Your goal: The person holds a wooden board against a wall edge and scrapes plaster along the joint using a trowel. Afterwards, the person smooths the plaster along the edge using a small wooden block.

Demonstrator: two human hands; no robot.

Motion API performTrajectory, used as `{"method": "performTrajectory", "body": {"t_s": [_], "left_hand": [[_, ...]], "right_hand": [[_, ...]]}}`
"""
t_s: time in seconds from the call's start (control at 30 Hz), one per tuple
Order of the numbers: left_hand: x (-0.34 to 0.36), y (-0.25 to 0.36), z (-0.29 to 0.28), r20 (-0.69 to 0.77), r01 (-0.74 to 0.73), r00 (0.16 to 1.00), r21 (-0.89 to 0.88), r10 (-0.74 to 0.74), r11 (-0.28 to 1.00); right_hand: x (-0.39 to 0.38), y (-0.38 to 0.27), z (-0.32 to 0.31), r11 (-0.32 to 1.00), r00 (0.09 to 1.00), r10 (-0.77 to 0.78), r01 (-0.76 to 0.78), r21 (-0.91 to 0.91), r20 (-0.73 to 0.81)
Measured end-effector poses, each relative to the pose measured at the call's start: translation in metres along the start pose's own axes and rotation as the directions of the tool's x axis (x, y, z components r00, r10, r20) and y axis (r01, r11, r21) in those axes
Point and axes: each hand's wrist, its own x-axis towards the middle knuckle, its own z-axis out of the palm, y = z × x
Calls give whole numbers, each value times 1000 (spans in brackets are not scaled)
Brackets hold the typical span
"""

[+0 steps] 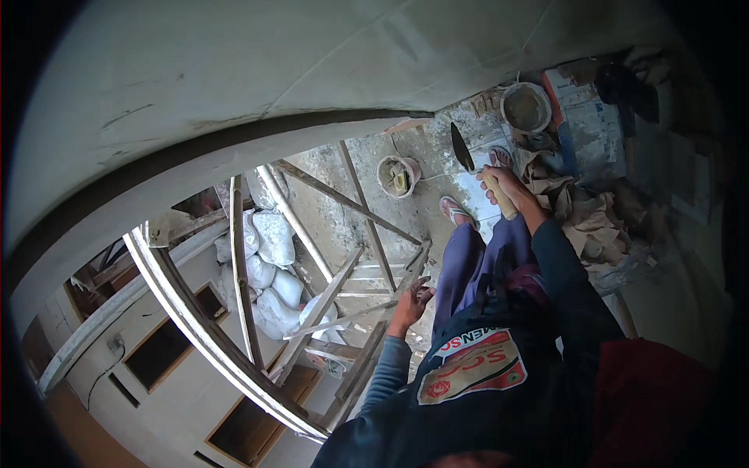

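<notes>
My right hand grips the wooden handle of a trowel, its dark pointed blade raised over the floor near my sandalled feet. My left hand is beside the wooden scaffold frame, fingers bent and apart, with nothing visible in it; whether it touches the wood is unclear. A pinkish-white bucket holding some material and a small object stands on the stained floor, left of my feet.
A grey-filled bucket stands at upper right beside cardboard, tiles and crumpled brown paper. Pale sacks are piled behind the scaffold's poles. A plastered wall with a dark ledge spans the top. A lower wall has framed openings.
</notes>
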Motion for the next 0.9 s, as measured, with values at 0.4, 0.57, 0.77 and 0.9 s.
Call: {"method": "performTrajectory", "body": {"t_s": [0.4,0.57,0.77,0.9], "left_hand": [[224,2,-48,-227,-267,940,-30,254,963],[333,24,-47,-323,-332,925,-438,199,835],[451,19,-33,-388,-334,913,-526,129,782],[499,0,-34,-413,-334,906,-553,97,764]], "right_hand": [[115,52,-19,886,928,-314,211,-413,-199],[242,54,-62,966,987,-161,156,-207,-8],[381,62,-103,912,975,-211,223,-344,74],[431,62,-103,941,989,-146,150,-304,35]]}}
